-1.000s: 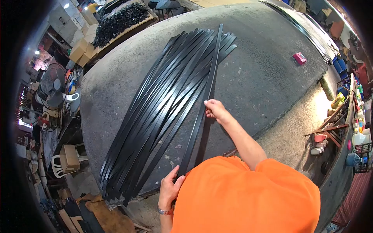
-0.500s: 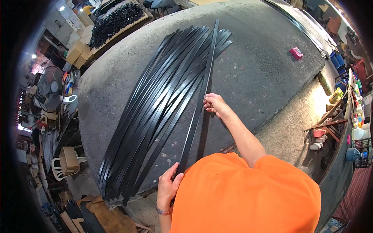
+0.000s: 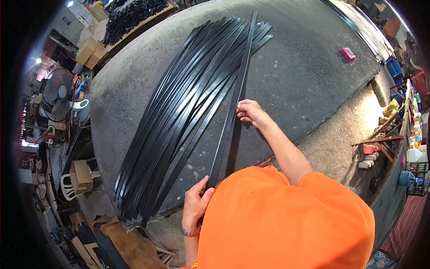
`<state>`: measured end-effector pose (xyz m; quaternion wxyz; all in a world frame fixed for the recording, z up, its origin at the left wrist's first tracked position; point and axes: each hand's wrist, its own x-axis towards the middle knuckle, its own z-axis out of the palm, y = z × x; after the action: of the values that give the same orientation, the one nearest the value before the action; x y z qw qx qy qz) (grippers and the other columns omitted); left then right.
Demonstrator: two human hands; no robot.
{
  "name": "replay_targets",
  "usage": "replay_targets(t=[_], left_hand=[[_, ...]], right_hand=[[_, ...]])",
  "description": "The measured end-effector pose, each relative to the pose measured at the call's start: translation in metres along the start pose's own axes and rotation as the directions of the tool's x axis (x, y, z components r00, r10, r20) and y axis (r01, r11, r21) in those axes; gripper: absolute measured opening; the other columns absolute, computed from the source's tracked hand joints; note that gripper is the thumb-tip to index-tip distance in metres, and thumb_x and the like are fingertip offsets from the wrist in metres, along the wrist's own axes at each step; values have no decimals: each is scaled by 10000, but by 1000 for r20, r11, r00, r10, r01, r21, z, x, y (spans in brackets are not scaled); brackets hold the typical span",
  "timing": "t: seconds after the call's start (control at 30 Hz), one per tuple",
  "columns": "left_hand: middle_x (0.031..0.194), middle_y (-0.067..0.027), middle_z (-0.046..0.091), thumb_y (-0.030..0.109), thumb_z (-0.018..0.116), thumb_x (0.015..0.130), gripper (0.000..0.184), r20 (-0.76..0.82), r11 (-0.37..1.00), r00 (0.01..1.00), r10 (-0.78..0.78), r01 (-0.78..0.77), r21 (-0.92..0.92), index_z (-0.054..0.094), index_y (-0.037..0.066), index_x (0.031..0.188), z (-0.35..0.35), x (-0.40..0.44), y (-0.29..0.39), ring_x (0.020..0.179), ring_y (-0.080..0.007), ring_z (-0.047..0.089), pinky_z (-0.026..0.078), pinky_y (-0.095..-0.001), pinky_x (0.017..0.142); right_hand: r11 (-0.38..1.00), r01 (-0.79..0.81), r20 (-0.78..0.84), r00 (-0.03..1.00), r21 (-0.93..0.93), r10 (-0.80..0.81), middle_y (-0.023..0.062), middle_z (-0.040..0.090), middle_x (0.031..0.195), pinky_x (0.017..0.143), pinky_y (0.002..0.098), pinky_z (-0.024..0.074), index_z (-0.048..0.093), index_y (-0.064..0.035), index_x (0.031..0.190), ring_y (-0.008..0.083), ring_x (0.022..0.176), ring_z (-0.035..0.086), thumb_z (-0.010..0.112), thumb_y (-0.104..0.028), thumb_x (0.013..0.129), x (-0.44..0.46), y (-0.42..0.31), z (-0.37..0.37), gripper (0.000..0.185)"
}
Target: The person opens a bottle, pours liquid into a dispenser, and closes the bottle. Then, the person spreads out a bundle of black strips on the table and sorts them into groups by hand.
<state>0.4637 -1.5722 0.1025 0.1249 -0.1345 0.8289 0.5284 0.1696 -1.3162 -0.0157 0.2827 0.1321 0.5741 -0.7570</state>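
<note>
A single long black strip, like a leather belt strap [image 3: 230,110], runs lengthwise in front of me, apart from the pile along its near half. My right hand [image 3: 251,112] pinches its edge near the middle. Close to my body, my left hand [image 3: 195,201] grips the near end, which is partly hidden by my orange shirt. To the left, a fanned pile of similar black straps [image 3: 179,116] lies on the dark table [image 3: 295,80]. The held strap's far end passes over the tips of that pile.
A small pink-red box [image 3: 347,54] sits at the table's right. Left of the table stand a fan [image 3: 58,92] and a white chair with a cardboard box [image 3: 80,176]. Another table at the back holds a heap of black pieces [image 3: 134,18]. Bottles [image 3: 416,154] line the right side.
The view has shifted slightly. Both hands keep their hold on the strap, and the pile looks the same.
</note>
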Motion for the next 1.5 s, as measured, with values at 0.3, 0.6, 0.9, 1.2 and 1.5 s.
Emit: replay_targets(t=[0.3, 0.6, 0.9, 1.2, 1.5], left_hand=[[938, -66, 703, 159, 739, 930, 478, 55, 993, 998, -43, 49, -107, 630, -25, 1358, 3, 7, -12, 766, -88, 623, 528, -264, 691], [1027, -53, 719, 132, 715, 966, 509, 170, 928, 980, -107, 160, -336, 565, -57, 1414, 5, 12, -23, 852, -85, 646, 535, -244, 766], [1056, -38, 709, 130, 714, 970, 501, 198, 911, 974, -113, 181, -371, 572, -49, 1416, 7, 13, -28, 882, -78, 645, 531, -242, 784], [1044, -25, 694, 131, 714, 968, 503, 183, 911, 977, -107, 170, -376, 570, -60, 1410, 8, 13, -31, 874, -72, 633, 526, -240, 781], [1018, -23, 690, 127, 725, 952, 495, 126, 935, 988, -95, 131, -328, 593, -47, 1396, 7, 12, -38, 844, -73, 616, 517, -241, 769]], right_hand=[[999, -27, -31, 999, -44, 26, 18, 685, 839, 520, 258, 544, 629, -109, 1013, 98, 670, 656, 621, -127, 933, 2, 2, 4, 83], [996, -37, -30, 999, -82, 34, 11, 683, 841, 563, 240, 541, 628, -110, 1007, 89, 693, 649, 623, -152, 940, -2, 2, 3, 79], [995, -34, -47, 998, -95, 29, 19, 676, 843, 560, 246, 542, 626, -96, 1010, 97, 692, 642, 633, -127, 933, 1, 5, 1, 83], [995, -24, -48, 999, -94, 19, 12, 669, 836, 571, 248, 545, 620, -102, 1024, 100, 693, 642, 627, -142, 950, -2, 5, 4, 85], [999, -38, -37, 999, -40, 36, 11, 655, 854, 584, 265, 569, 613, -106, 1075, 105, 719, 652, 619, -171, 970, -4, 5, 7, 124]])
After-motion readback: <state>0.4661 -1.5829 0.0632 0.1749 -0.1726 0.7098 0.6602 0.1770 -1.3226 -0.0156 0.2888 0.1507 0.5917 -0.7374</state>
